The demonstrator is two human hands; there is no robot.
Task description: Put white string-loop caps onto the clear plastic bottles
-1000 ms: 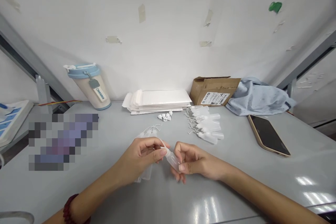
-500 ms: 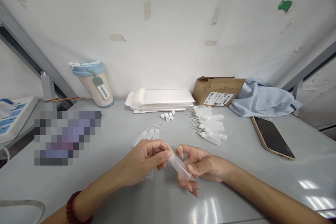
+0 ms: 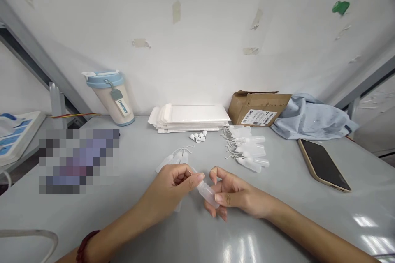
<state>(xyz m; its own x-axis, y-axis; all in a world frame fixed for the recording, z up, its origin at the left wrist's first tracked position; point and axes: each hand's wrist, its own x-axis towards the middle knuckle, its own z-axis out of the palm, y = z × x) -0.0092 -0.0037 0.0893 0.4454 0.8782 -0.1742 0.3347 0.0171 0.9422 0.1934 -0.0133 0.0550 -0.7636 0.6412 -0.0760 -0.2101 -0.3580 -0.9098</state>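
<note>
A small translucent squeeze bottle (image 3: pixel 207 194) is held slantwise between my hands above the grey table. My left hand (image 3: pixel 176 183) pinches its neck end between thumb and fingers, which hide most of the tip. Around the lower part of the bottle, my right hand (image 3: pixel 232 194) has its thumb on top and fingers beneath, the index finger raised. Just beyond my left hand lie several similar bottles (image 3: pixel 177 158) with thin white tubes. Several more bottles (image 3: pixel 248 148) lie in a row to the right, and a little heap of white caps (image 3: pixel 199 136) sits between the groups.
Flat white packets (image 3: pixel 191 117) are stacked against the wall, beside an opened cardboard box (image 3: pixel 259 109) and a blue cloth (image 3: pixel 311 117). A phone (image 3: pixel 324 164) lies at the right. On the left stand a tumbler (image 3: pixel 111 98) and a power strip (image 3: pixel 20 135).
My right hand and the bottle's lower end have shifted slightly left and up. My left hand keeps its pinch at the neck. The whole view has moved a little.
</note>
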